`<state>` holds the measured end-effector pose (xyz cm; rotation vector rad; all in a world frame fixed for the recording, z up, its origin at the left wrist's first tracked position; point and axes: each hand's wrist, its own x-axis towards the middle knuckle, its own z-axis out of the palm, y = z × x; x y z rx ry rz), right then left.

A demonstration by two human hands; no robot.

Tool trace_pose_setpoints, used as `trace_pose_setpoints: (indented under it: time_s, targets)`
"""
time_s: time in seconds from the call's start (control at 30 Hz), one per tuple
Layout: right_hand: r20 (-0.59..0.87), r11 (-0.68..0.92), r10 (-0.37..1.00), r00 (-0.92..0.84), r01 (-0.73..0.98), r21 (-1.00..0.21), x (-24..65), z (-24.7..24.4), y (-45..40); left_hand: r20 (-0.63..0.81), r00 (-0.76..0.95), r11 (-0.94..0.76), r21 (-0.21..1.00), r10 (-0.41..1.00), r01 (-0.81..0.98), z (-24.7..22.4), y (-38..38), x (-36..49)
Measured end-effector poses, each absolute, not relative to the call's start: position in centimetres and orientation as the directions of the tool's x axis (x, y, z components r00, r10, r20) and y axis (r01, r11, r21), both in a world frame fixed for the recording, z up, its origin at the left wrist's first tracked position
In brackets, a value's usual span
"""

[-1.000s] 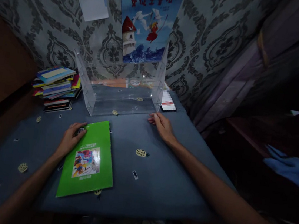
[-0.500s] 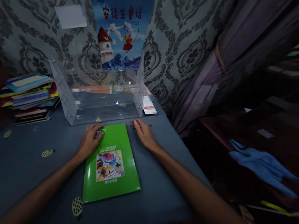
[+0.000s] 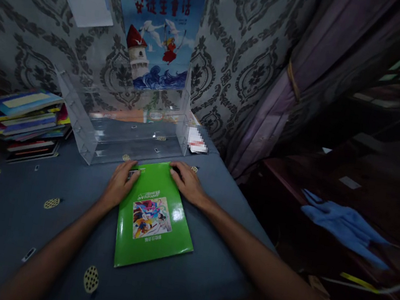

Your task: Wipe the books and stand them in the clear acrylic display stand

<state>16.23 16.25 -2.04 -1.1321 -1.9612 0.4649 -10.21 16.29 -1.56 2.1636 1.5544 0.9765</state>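
Observation:
A green book [image 3: 154, 218] with a colourful picture on its cover lies flat on the blue-grey tablecloth, its print upside down to me. My left hand [image 3: 120, 183] grips its far left corner, thumb on the cover. At the far right corner, my right hand [image 3: 187, 184] has closed on the edge, thumb and fingers at the border. Just beyond the book stands a clear plastic rack [image 3: 133, 145]. Behind the rack's front, a tall blue book [image 3: 160, 39] with a tower and red lettering stands upright.
A pile of books [image 3: 31, 120] sits at the table's left. White card [image 3: 196, 142] lies right of the rack. A patterned wall and tied curtain [image 3: 266, 110] stand behind. Blue cloth [image 3: 343, 224] lies on a dark surface at right.
My right hand has moved left onto the green book's far right corner, where it was apart from it before. The book has turned slightly; the view has shifted a little.

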Motion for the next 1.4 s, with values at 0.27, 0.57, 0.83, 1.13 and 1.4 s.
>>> trace_pose_setpoints:
  time_s: [0.27,0.57,0.83,1.13,1.4]
  targets:
    - [0.385,0.458,0.888,-0.252,0.547,-0.7,17.8,-1.8,15.6,0.346,0.152,-0.337,0.574,0.926,0.747,-2.3,15.6,-11.5]
    - [0.321,0.43,0.903,-0.286,0.573,-0.698,18.3,-2.1,13.4,0.408,0.166,-0.351,0.436,0.898,0.829,-3.5,13.9,-10.3]
    - [0.334,0.491,0.871,-0.362,0.592,-0.64,18.4,-2.0,13.7,0.435,0.182,-0.376,0.414,0.882,0.829,-3.1,13.9,-10.2]
    - [0.391,0.527,0.85,-0.352,0.571,-0.629,17.0,-1.9,14.5,0.399,0.221,-0.404,0.462,0.89,0.79,-1.5,14.7,-10.3]
    - [0.335,0.51,0.86,-0.385,0.676,-0.533,16.1,-2.1,16.5,0.395,0.27,-0.437,0.431,0.878,0.79,-1.0,15.1,-10.6]
